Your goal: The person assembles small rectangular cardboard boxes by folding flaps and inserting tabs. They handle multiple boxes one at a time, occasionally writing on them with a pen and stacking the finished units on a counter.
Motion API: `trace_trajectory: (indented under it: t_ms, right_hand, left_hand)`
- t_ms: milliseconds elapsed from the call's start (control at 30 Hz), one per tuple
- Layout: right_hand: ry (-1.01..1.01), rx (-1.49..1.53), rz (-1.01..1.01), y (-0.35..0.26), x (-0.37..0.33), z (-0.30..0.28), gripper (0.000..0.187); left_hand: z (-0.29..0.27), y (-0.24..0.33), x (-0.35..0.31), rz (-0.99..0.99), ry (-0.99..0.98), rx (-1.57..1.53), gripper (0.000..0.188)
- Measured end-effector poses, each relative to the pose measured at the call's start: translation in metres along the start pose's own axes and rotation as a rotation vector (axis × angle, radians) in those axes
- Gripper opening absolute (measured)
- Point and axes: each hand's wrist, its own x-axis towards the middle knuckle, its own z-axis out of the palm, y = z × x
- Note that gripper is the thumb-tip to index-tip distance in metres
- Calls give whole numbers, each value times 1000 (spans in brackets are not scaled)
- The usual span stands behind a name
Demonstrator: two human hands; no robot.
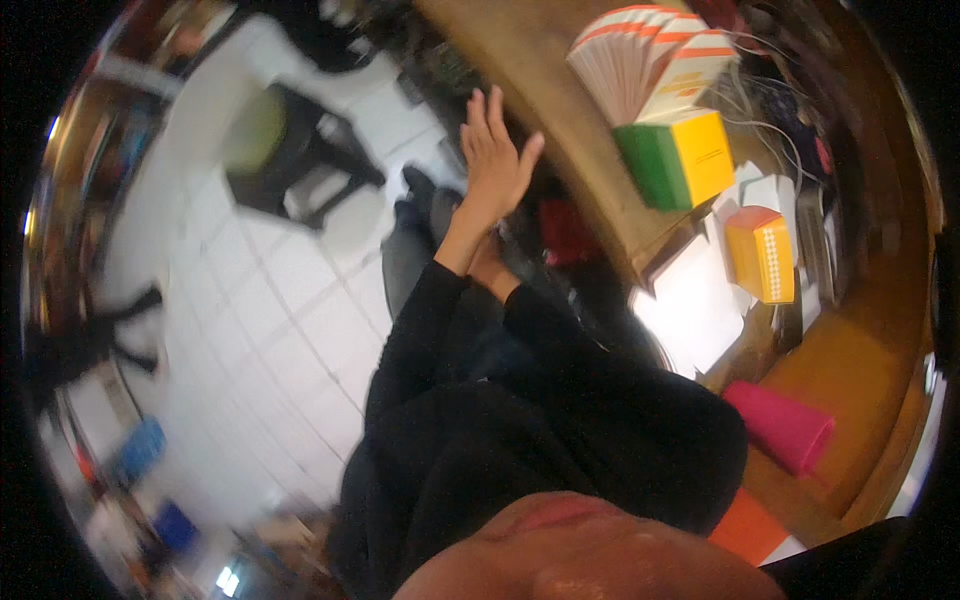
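My left hand (494, 165) is raised with its fingers stretched out and the thumb apart, and nothing is in it. Below its wrist, my right hand (490, 268) shows only in part; its fingers are hidden behind the left hand and wrist. Both arms wear black sleeves. The hands are over the gap between the tiled floor and the brown table (560, 110), whose edge is just right of the left fingers. On that table stand fanned white-and-orange booklets (650, 65) and a green-and-yellow block (680, 160), both apart from my hands.
Farther down the table are a yellow box (762, 255), bright white papers (695, 305) and a pink roll (785, 425). White cables (775, 130) run behind. A dark stool (300, 150) stands on the white tiles (250, 290) at left. Something red (566, 232) is beside the table's edge.
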Motion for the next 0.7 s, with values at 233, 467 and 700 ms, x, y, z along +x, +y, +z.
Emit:
trace_trajectory:
  t_ms: [233, 467, 700]
  right_hand:
    - [-185, -627, -331, -59, -121, -65, 52]
    - [-197, -626, -594, -62, -138, -52, 18]
    - [-267, -428, -643, -87, -186, -57, 14]
  left_hand:
    - [-138, -52, -285, -312, -590, 321, 69]
    - [-132, -39, -345, -83, -259, 342, 38]
    - [-144, -23, -372, -164, -222, -63, 29]
